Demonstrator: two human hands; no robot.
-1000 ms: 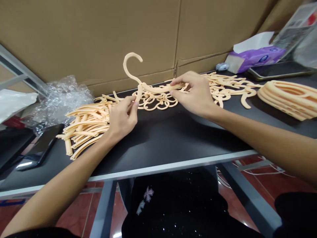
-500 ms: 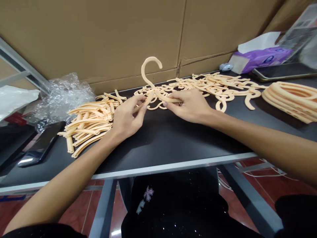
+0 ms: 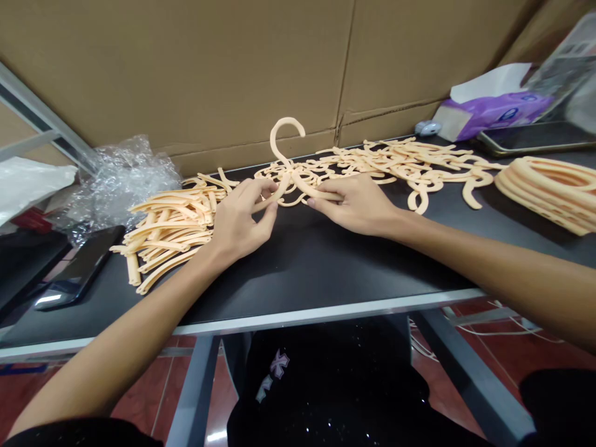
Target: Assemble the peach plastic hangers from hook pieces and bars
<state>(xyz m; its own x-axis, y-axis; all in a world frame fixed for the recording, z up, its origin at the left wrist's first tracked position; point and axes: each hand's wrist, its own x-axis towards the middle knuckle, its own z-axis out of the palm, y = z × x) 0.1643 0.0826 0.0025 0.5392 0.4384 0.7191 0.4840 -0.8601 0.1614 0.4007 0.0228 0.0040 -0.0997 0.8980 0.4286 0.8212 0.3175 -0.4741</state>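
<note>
A cream plastic clothes hanger stands upright between my hands, its hook on top and its two arms sloping down to the sides. The left arm of it is pinched between the thumb and fingers of my left hand. My right hand grips the right arm, thumb in front. Beside my left wrist lies a pile of slim curved hanger arms. Behind the right hand spreads a heap of loose hook pieces. The outer ends of the held arms are partly hidden by my fingers.
Stacked cream hangers lie at the right. Along the back right are a purple tissue pack and a tablet-like device. Crumpled clear plastic and a dark phone sit at left. A cardboard wall closes off the back.
The hanger has come down slightly, its hook now lower against the cardboard, and its arms look more spread. Both hands keep their hold.
</note>
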